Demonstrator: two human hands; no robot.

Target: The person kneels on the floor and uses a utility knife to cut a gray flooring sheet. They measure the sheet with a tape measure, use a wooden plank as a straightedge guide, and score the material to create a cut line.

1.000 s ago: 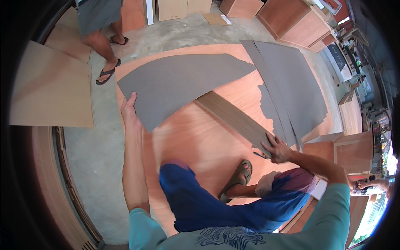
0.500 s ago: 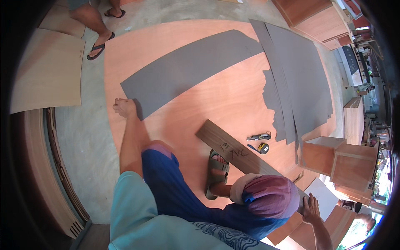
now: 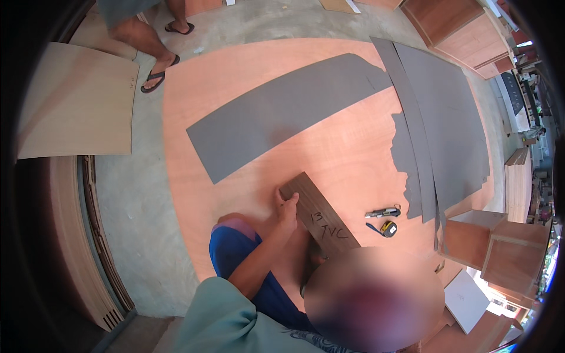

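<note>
Reddish plywood sheet carries one long grey laminate strip, one measuring tape, one cutter; left hand grips one dark board; right hand unseen.

The person's left hand sits at the end of a bare forearm that rises from a teal sleeve at the lower edge of the frame and angles up and to the right, elbow bent. The fingers are curled and closed, thumb side up, gripping an edge. The right hand cannot be seen; it is hidden behind a blurred patch.
</note>
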